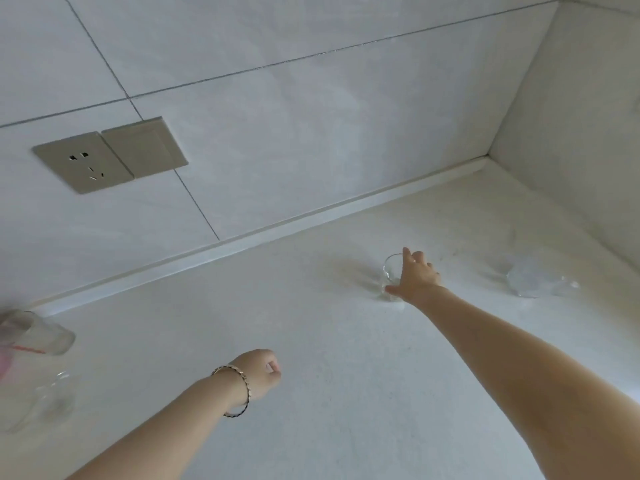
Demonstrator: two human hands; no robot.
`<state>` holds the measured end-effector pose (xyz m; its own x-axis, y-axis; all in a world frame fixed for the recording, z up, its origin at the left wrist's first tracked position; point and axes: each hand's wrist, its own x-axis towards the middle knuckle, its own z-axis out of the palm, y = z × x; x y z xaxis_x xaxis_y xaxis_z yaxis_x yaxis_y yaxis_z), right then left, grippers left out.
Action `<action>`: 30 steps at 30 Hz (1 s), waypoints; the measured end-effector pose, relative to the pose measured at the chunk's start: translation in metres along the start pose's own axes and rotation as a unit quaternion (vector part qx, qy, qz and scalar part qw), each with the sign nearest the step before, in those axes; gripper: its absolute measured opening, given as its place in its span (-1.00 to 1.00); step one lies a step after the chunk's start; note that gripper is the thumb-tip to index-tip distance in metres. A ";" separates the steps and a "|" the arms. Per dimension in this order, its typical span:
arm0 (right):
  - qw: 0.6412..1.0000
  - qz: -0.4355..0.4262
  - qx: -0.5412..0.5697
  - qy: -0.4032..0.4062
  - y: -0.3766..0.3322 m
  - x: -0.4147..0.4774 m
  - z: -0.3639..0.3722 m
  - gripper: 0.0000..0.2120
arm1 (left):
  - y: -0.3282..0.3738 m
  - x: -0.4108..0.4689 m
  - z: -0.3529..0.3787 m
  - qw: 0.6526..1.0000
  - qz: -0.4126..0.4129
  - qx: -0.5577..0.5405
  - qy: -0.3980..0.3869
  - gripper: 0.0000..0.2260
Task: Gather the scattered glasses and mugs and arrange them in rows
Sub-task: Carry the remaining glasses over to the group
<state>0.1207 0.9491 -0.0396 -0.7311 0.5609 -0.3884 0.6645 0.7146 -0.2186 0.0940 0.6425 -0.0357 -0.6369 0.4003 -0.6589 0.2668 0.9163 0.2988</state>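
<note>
A small clear glass (390, 271) stands upright on the white counter (329, 393), and my right hand (417, 275) is wrapped around its right side. Another clear glass (530, 280) lies further right on the counter. At the far left a tall clear glass with a red line (41, 334) stands near the wall, and a second clear glass (48, 400) sits in front of it. My left hand (261, 372), with a bracelet on the wrist, hovers over the counter with its fingers curled and nothing in it.
A tiled wall with a beige socket and switch plate (110, 154) runs along the back of the counter. A side wall (571, 116) closes the corner at the right. Something pink (4, 362) shows at the left edge.
</note>
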 end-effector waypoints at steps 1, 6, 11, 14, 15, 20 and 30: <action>1.000 0.008 0.008 0.007 -0.001 0.002 0.001 -0.14 | -0.006 -0.001 0.000 1.000 -0.010 -0.005 0.002 -0.87; 1.000 0.017 -0.001 0.014 -0.010 -0.007 0.001 -0.25 | -0.038 -0.011 0.004 0.999 -0.049 -0.022 0.007 -0.92; 0.997 -0.062 -0.035 -0.020 -0.050 -0.055 0.017 -0.21 | -0.078 -0.035 0.009 0.996 -0.074 -0.041 0.011 -0.93; 0.990 -0.124 -0.035 -0.052 -0.092 -0.094 0.035 -0.18 | -0.114 -0.056 0.010 0.993 -0.091 -0.066 0.020 -0.93; 0.987 -0.142 -0.035 -0.062 -0.109 -0.107 0.043 -0.17 | -0.129 -0.064 0.010 0.993 -0.094 -0.072 0.025 -0.93; 0.967 -0.231 -0.050 -0.098 -0.205 -0.183 0.090 -0.18 | -0.225 -0.113 0.013 0.986 -0.119 -0.104 0.046 -0.90; 0.927 -0.340 -0.088 -0.133 -0.395 -0.316 0.187 -0.15 | -0.429 -0.224 0.026 0.971 -0.186 -0.143 0.042 -0.90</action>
<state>0.1183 0.4118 0.0020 -0.8919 -0.1497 -0.4266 0.0116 0.9357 -0.3526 0.1409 0.1603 -0.0346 -0.7106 0.0294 -0.7030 -0.1974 0.9506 0.2394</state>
